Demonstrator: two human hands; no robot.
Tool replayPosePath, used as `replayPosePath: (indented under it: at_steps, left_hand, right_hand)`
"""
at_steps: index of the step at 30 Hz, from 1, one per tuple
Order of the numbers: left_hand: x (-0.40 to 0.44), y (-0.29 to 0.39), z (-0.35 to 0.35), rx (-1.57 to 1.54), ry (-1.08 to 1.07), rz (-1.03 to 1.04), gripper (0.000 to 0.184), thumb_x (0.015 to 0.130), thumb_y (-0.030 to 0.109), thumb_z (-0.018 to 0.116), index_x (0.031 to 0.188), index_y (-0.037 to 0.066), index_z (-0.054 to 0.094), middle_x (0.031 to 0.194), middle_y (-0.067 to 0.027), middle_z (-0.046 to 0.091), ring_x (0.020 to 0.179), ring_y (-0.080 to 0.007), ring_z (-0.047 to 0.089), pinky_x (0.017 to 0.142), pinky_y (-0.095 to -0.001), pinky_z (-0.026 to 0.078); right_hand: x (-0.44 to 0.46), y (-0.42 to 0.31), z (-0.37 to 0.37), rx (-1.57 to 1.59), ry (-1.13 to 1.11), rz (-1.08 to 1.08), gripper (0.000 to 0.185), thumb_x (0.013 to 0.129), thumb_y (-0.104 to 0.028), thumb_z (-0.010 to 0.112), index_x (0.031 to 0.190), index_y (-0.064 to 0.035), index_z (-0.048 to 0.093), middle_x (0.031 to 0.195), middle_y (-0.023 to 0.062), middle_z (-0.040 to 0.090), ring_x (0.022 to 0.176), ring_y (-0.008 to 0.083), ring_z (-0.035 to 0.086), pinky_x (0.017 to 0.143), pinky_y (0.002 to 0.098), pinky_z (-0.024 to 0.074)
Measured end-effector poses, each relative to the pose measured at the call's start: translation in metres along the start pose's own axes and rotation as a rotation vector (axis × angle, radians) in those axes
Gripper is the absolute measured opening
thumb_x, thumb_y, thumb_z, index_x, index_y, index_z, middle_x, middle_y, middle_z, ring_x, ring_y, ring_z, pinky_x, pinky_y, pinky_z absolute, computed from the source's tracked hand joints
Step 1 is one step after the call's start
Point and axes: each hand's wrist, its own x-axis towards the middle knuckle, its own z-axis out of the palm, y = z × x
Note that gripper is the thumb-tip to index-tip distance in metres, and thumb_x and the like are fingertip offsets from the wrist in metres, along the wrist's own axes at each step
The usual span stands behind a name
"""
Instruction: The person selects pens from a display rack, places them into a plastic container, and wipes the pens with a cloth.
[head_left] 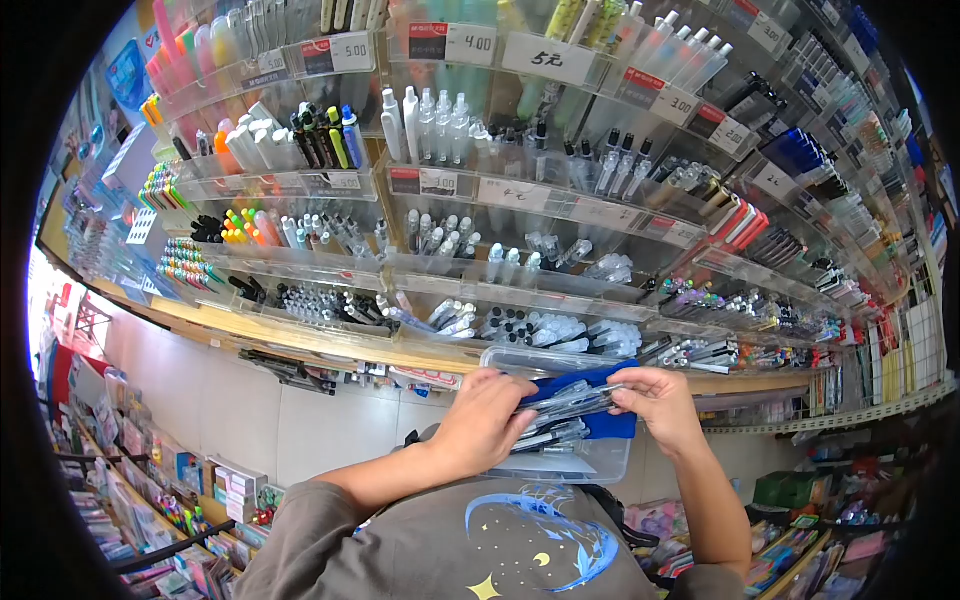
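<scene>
A clear plastic box (600,462) sits in front of my body, against the wooden shelf edge. A blue cloth (612,426) lies in it under and behind the pens. My left hand (482,418) is closed round one end of a bunch of clear-barrelled pens (568,402) above the box. At the bunch's other end, my right hand (650,402) pinches pen tips between thumb and fingers. More dark-tipped pens (550,436) lie lower in the box, beneath the bunch. My fingers hide part of the pens, and how many each hand grips is unclear.
Tiered clear acrylic racks (440,180) full of pens and markers rise ahead, with price tags (548,58). A wooden ledge (300,345) runs along their base. Lower displays (150,500) of stationery stand behind me on both sides. Pale floor tiles (240,400) show at left.
</scene>
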Motion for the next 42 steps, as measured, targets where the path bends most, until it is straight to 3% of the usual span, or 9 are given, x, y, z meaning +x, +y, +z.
replayPosePath:
  at_steps: [5,6,9,13,21,26,33,37,42]
  left_hand:
    - [0.01,0.012,-0.004,-0.265,-0.383,-0.238,0.028,0.082,0.015,0.057,0.105,0.001,0.049,0.08,-0.0106,0.059,0.065,-0.0257,0.056,0.063,-0.0313,0.044]
    - [0.014,0.011,-0.003,-0.445,-0.465,-0.329,0.024,0.086,0.016,0.053,0.103,0.001,0.048,0.07,-0.0057,0.057,0.055,-0.0157,0.053,0.054,-0.0249,0.042]
    - [0.017,0.006,0.0,-0.743,-0.542,-0.502,0.018,0.087,0.013,0.051,0.1,0.001,0.048,0.068,-0.0012,0.052,0.058,-0.0072,0.05,0.054,-0.021,0.041]
    - [0.014,0.001,0.002,-0.914,-0.451,-0.523,0.017,0.088,0.014,0.05,0.1,0.002,0.046,0.069,-0.0003,0.05,0.058,-0.006,0.049,0.054,-0.0196,0.041]
    - [0.013,-0.015,0.001,-1.239,-0.457,-0.504,0.016,0.089,0.015,0.049,0.096,0.001,0.045,0.067,-0.001,0.05,0.054,-0.0064,0.048,0.054,-0.0207,0.044]
    - [0.01,-0.012,0.002,-1.185,-0.341,-0.474,0.014,0.088,0.013,0.049,0.097,0.002,0.045,0.067,-0.0008,0.051,0.055,-0.0068,0.049,0.053,-0.0205,0.043]
    - [-0.007,-0.008,-0.002,-0.771,-0.018,-0.328,0.018,0.086,0.01,0.051,0.101,0.001,0.047,0.071,0.0,0.053,0.06,-0.0052,0.048,0.056,-0.0197,0.041]
    - [-0.008,-0.012,-0.003,-0.829,0.015,-0.347,0.016,0.086,0.009,0.05,0.1,0.001,0.045,0.072,-0.002,0.054,0.06,-0.0057,0.05,0.056,-0.019,0.043]
    - [-0.01,-0.014,-0.001,-0.838,0.037,-0.352,0.016,0.087,0.009,0.05,0.1,0.001,0.045,0.072,-0.0022,0.054,0.06,-0.0058,0.05,0.055,-0.0192,0.043]
  right_hand:
    - [-0.001,-0.007,0.004,0.016,-0.021,-0.009,0.018,0.077,0.002,0.06,0.095,0.0037,0.06,0.083,0.0099,0.062,0.071,0.0128,0.059,0.064,0.0262,0.0517]
    - [-0.001,-0.008,0.005,0.014,-0.024,-0.023,0.018,0.077,0.002,0.059,0.096,0.0039,0.059,0.084,0.0101,0.062,0.072,0.0128,0.059,0.064,0.0263,0.0518]
    - [-0.002,-0.012,0.007,-0.01,-0.01,-0.101,0.02,0.08,0.0,0.057,0.099,0.0038,0.058,0.088,0.0103,0.061,0.075,0.0129,0.058,0.065,0.0266,0.0516]
    - [-0.002,-0.007,0.006,-0.084,0.188,-0.286,0.022,0.085,-0.005,0.052,0.106,0.0029,0.054,0.095,0.0096,0.06,0.081,0.0128,0.057,0.069,0.027,0.0504]
    - [-0.009,0.059,-0.026,-0.294,0.288,-0.262,0.028,0.083,-0.009,0.056,0.108,0.0031,0.051,0.1,0.0115,0.058,0.087,0.0128,0.056,0.075,0.0233,0.0453]
    - [-0.015,0.052,-0.033,-0.364,0.273,-0.062,0.01,0.083,-0.011,0.057,0.079,-0.0021,0.052,0.064,-0.0019,0.051,0.06,0.0033,0.044,0.054,0.0199,0.0358]
    - [-0.024,0.009,-0.037,-0.07,0.301,-0.129,0.015,0.088,-0.012,0.049,0.076,-0.0045,0.047,0.067,-0.0013,0.049,0.059,0.0041,0.043,0.053,0.02,0.0351]
    - [-0.035,-0.032,-0.029,-0.49,0.388,-0.3,0.017,0.091,-0.016,0.044,0.077,-0.0065,0.044,0.066,-0.0041,0.041,0.063,0.0033,0.037,0.055,0.0188,0.0323]
    - [-0.049,-0.096,-0.005,0.129,0.294,-0.241,0.018,0.089,-0.023,0.049,0.078,-0.0085,0.048,0.067,-0.0037,0.049,0.059,0.0033,0.044,0.055,0.0178,0.0363]
